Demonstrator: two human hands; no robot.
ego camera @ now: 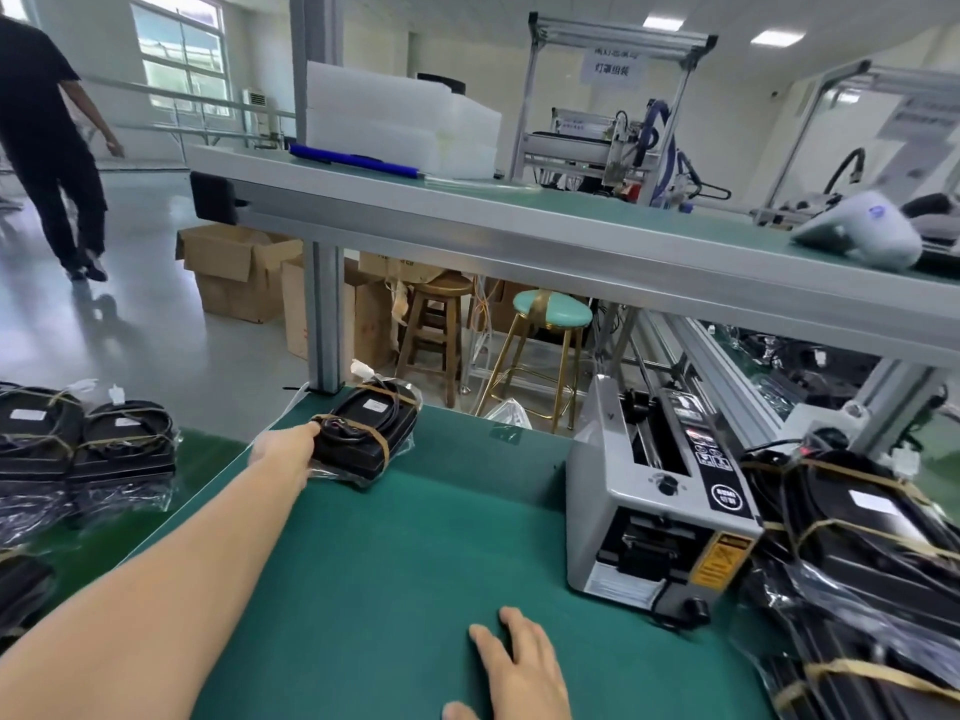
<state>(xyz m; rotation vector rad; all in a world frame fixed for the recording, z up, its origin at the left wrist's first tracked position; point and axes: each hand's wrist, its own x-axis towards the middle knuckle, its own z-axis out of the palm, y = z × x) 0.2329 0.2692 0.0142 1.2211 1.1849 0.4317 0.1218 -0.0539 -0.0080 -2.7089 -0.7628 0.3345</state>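
Observation:
A black power adapter [371, 428], wrapped with its cable and rubber bands inside a clear bag, lies at the far left of the green mat [415, 537]. My left hand [283, 449] reaches out to it, fingers touching its near left side; whether they grip it I cannot tell. My right hand [514, 667] rests flat on the mat near the front edge, fingers straight, holding nothing.
A grey tape dispenser machine [660, 501] stands on the right of the mat. Bagged black adapters pile up at the right [857, 543] and at the left [88, 449]. An aluminium shelf [519, 236] spans overhead on a post [324, 314]. A person [47, 137] walks at the far left.

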